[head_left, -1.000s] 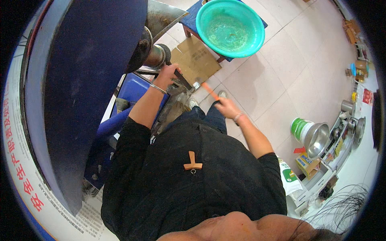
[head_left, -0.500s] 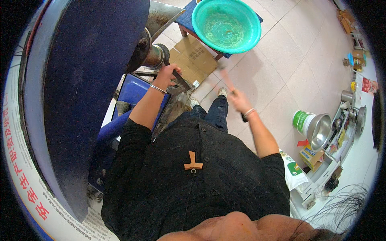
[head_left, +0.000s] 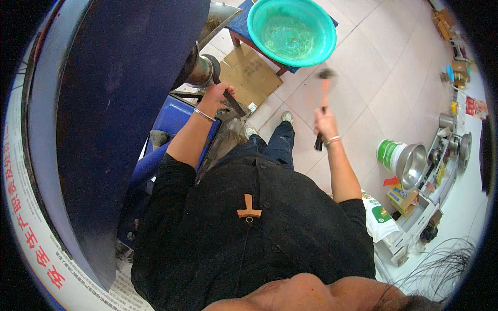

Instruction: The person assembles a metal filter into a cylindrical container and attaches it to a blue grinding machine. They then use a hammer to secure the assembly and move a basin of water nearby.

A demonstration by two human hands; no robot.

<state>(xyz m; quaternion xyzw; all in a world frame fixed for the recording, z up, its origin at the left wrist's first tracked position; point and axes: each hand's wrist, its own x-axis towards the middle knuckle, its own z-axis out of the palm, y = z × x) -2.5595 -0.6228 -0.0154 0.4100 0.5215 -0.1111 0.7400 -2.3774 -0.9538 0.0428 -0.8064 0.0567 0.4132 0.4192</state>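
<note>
My right hand (head_left: 326,123) is closed round the black grip of a hammer (head_left: 325,94) with an orange shaft. The dark hammer head is smeared by motion and points toward the far side, below a green basin. My left hand (head_left: 220,96) is wrapped round a dark flat metal bar (head_left: 236,105), which slants from the round metal end (head_left: 205,71) of a machine. The big dark blue panel (head_left: 122,103) of that machine fills the left side. Hammer and bar are well apart.
The green basin (head_left: 329,49) with some water stands on a blue stool (head_left: 239,23). Flattened cardboard (head_left: 254,72) lies beneath on the tiled floor (head_left: 363,67). To the right are a green-white bucket (head_left: 386,154), a steel bowl (head_left: 413,167) and a low white shelf (head_left: 415,223).
My right hand has swung the hammer to the right, away from the bar, and its head now points more straight ahead. The left hand stays on the bar; the blue panel has shifted slightly right.
</note>
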